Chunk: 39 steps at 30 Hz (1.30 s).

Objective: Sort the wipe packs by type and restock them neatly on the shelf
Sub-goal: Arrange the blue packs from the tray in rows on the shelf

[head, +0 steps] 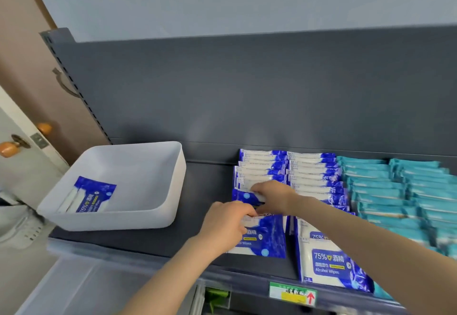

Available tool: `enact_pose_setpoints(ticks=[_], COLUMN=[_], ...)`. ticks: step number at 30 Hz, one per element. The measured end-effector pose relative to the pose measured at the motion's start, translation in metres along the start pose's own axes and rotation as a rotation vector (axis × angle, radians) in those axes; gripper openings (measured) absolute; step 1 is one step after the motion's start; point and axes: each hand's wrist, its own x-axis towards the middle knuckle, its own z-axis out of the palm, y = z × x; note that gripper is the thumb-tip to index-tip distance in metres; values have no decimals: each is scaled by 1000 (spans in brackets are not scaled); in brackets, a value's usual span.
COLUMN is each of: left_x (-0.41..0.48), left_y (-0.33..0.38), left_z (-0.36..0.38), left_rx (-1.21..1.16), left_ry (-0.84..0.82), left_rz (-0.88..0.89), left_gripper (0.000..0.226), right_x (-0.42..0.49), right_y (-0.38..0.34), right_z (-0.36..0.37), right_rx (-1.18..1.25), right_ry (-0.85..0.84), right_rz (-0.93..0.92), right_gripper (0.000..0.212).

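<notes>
Far left, door (22, 173): stands pale beside the unit, carries two orange knobs (10, 149).

Shelf (205, 181): runs dark grey across the view, backs onto a grey back panel (247, 92).

White tray (153, 218): sits on the left end of the shelf, well apart from the rows. Holds a lone blue pack (95, 194) lying flat near its left wall, print facing up.

Left hand (225, 223): extends up from the bottom edge, curls over the top edge of the front pack (268, 238) and pinches it there, hiding that pack's left part.

Front pack: leans forward at the head of the left blue row (262, 166), blue-and-white face toward the camera.

Right hand (272, 196): extends from the right across the second blue row, just behind the left hand. Closes thumb and fingers narrowly on an upright pack (247, 197) between the front pack and the rest of the left blue row.

Second blue row (314, 173): stands filed on edge, touching the left blue row. Ends in a tipped pack (331, 262) marked "75%" and "Alcohol Wipes", leaning toward the shelf lip.

Teal packs (385, 186): fill two more rows to the right, filed the same way, blurred toward the edge.

Price label (293, 293): hangs on the shelf's front rail below the second blue row, shows a red arrow.
</notes>
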Motion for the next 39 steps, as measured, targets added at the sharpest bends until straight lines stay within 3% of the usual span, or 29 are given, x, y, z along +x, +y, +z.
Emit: enact_pose_setpoints(ticks=[2, 6, 10, 21, 27, 32, 39], left_x=[6, 8, -5, -7, -10, -10, -31], left_y=[8, 4, -8, -5, -1, -12, -57], left_z=[10, 32, 52, 68, 65, 32, -41], left_rx=[66, 70, -136, -188, -194, -213, -80], left_ry=[55, 204, 316, 201, 176, 328, 536], left_rz=[33, 68, -136, -105, -133, -210, -383], left_gripper=[41, 49, 56, 59, 63, 51, 35], right_x=[0, -6, -12, -18, -19, -10, 20], right_y=[1, 10, 17, 24, 25, 20, -27], right_z=[-5, -12, -10, 19, 10, -12, -42], right_rx=[46, 98, 16, 91, 56, 33, 32], right_ry=[-18, -4, 45, 141, 133, 241, 225], right_rz=[-10, 8, 55, 116, 36, -87, -374], right_gripper=[33, 45, 44, 44, 41, 34, 33])
